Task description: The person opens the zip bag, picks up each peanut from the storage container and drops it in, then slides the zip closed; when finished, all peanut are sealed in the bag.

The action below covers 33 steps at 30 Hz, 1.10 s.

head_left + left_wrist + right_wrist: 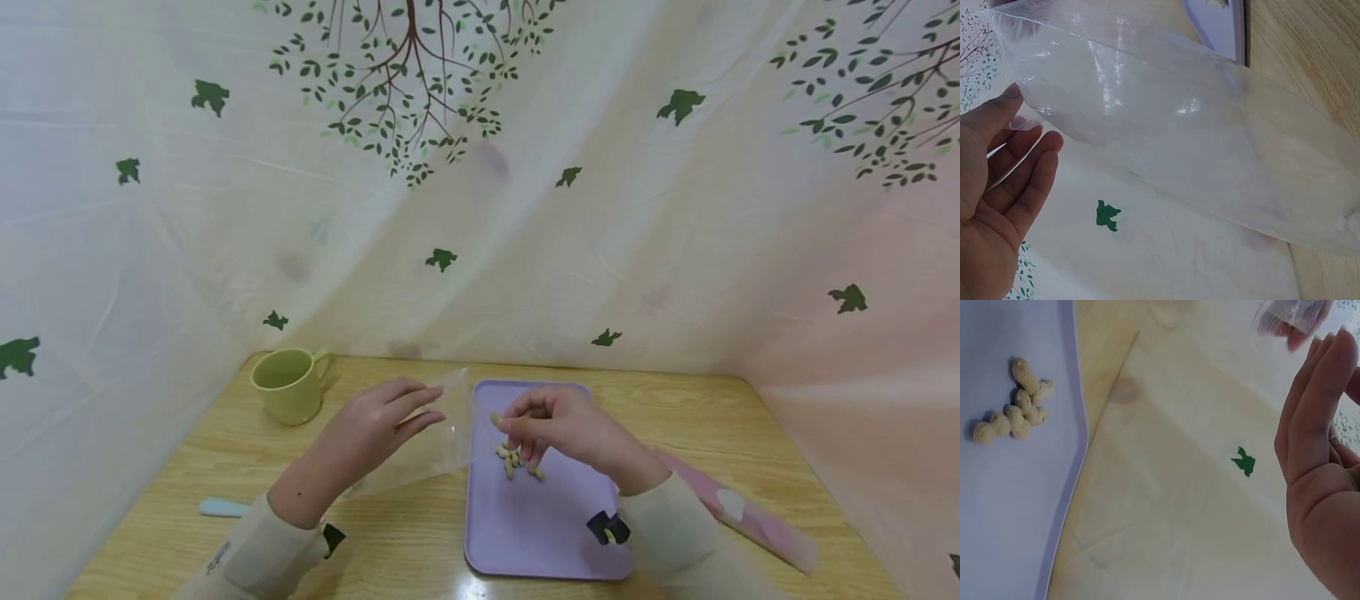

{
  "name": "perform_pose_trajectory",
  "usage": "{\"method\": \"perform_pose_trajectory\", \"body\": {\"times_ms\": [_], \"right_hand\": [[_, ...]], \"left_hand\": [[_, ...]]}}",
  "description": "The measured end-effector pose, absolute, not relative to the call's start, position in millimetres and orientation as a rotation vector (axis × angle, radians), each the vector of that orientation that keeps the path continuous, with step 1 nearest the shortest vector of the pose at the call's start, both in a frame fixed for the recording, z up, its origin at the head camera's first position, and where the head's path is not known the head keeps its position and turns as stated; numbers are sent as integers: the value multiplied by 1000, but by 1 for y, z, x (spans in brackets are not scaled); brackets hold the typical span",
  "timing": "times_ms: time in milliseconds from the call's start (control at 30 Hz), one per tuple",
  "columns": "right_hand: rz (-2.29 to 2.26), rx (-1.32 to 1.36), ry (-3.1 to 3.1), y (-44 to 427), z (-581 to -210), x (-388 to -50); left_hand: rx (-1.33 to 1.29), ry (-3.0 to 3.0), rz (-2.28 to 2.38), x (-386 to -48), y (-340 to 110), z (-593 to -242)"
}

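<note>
My left hand point(378, 421) pinches a clear plastic bag point(1147, 125) near its mouth, thumb on one side and fingers on the other. The bag slants down over the table, left of a purple tray point(543, 533). Above the tray, my right hand point(558, 425) holds a peanut point(496, 419) between thumb and fingertips, close to the bag's opening. A small cluster of unshelled peanuts point(1019, 412) lies on the tray below that hand. Something pale shows at the bag's far end in the left wrist view, too unclear to name. The right fingertips' grip is hidden in the right wrist view.
A yellow-green mug point(288, 387) stands at the back left of the wooden table point(397, 550). The light blue end of some object point(222, 507) shows by the left forearm. A pink rolled item point(750, 512) lies beyond the right forearm. Patterned cloth point(465, 317) hangs behind.
</note>
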State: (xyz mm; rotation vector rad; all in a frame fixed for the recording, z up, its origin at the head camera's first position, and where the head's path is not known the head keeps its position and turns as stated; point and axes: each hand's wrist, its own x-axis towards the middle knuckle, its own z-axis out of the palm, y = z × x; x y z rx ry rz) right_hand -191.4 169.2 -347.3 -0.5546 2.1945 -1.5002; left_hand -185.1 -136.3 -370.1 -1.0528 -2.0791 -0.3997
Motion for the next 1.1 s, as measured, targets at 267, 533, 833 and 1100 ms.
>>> {"method": "perform_pose_trajectory", "body": {"times_ms": [267,533,833,1100], "right_hand": [[-1458,-580,2213,161,-346,-183],[-1466,-583,2217,162,-347,-183],[-1528,-521,2296,166,-352,-187],[-1538,-451,2359,175,-359,-198]], "left_hand": [[-1075,-2022,-406,-187,-135,-370],[-1071,-2033,-404,-185,-135,-369],[-1059,-2052,-404,-185,-135,-371],[-1058,-2024,-397,-185,-136,-371]]}}
